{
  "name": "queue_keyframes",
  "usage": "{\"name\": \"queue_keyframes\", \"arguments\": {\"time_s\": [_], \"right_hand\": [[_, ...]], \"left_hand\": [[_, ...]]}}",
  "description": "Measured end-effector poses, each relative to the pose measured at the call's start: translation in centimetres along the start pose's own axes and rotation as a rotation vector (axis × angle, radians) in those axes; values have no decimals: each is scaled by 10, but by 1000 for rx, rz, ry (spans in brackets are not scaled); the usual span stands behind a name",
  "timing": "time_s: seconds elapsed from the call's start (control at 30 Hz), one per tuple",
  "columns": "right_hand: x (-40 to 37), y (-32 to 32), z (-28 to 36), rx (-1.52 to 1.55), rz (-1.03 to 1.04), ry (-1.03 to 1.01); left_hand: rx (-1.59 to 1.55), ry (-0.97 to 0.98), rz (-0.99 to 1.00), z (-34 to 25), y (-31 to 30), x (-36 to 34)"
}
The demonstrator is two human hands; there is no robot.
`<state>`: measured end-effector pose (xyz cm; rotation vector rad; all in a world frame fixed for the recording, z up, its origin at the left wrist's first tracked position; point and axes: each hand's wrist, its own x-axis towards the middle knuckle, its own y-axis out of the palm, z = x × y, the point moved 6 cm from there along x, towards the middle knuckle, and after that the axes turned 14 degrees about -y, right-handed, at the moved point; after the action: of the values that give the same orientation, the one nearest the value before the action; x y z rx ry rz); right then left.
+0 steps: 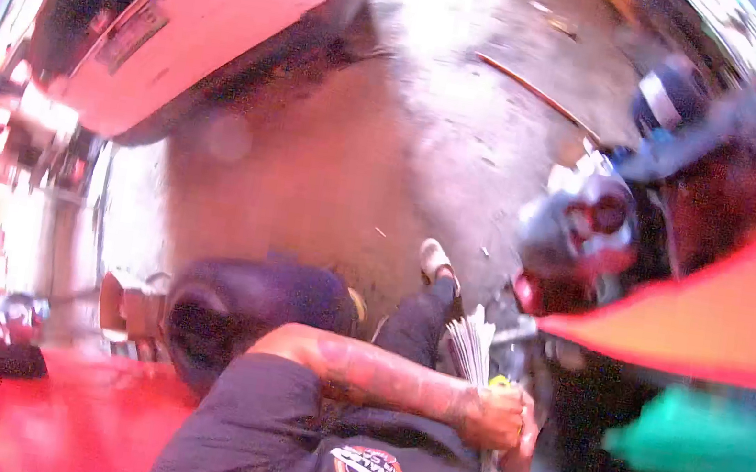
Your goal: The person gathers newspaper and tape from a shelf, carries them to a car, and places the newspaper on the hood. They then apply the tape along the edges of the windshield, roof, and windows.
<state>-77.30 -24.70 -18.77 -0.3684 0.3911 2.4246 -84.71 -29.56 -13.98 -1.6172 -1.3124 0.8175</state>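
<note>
My left hand (495, 419) is closed round a bundle of folded paper (470, 348), held against the right side of my dark shirt. The paper's fanned edges stick up above the fist, and more of it shows below. Something small and yellow-green (499, 383) sits at the top of the fist. Pressed against the left hand, my right hand (527, 433) is closed too; its fingers are partly hidden, and what they hold cannot be made out.
A pale vehicle (216, 15) stands at upper left. At right are a blurred machine part (593, 218), an orange panel (715, 312) and a green bundle (701, 444). A long stick (538, 92) lies on the floor. A red surface (82, 417) is at lower left.
</note>
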Motion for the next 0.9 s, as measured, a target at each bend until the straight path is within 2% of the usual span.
{"name": "queue_keyframes", "arguments": {"time_s": [0.07,0.1,0.13,0.2,0.3,0.4,0.47,0.53,0.57,0.6,0.63,0.67,0.7,0.73,0.77,0.8,0.83,0.87,0.9], "right_hand": [[62,53,25,-78,193,-74],[93,79,38,-111,284,-117],[115,94,37,-103,315,-53],[180,170,62,-128,443,-105],[235,245,101,-163,621,-165],[282,338,127,-270,882,-158],[302,408,140,-303,1014,-49],[329,461,123,-321,1259,-134],[342,490,110,-367,1352,-131],[352,516,96,-418,1444,-123],[373,536,73,-478,1458,-60],[364,583,92,-398,1506,-109],[380,611,85,-574,1503,-186],[397,649,76,-742,1493,-283],[404,695,76,-1000,1538,-281],[416,733,78,-1279,1569,-282],[441,763,54,-1127,1652,-576],[464,789,40,-1145,1641,-670],[476,848,22,-1097,1625,-803]], "left_hand": [[-2,-247,-102,65,-72,-19],[26,-316,9,97,-81,-28],[-57,-362,-35,132,-96,-50],[-232,-439,-134,204,-126,-95],[-214,-522,-134,252,-163,-141],[-406,-644,-414,287,-244,-216],[-558,-837,-537,312,-255,-261],[-669,-984,-605,329,-260,-308],[-581,-1007,-616,331,-270,-332],[-679,-1031,-780,343,-252,-360],[-531,-1126,-850,344,-266,-387],[-369,-1250,-851,348,-273,-416],[-213,-1376,-840,352,-280,-446],[-385,-1448,-842,366,-254,-480],[-552,-1510,-849,386,-228,-514],[-466,-1549,-981,391,-239,-552],[-539,-1729,-911,393,-235,-572],[-614,-1904,-820,391,-236,-591],[-704,-2109,-674,387,-239,-621]]}}
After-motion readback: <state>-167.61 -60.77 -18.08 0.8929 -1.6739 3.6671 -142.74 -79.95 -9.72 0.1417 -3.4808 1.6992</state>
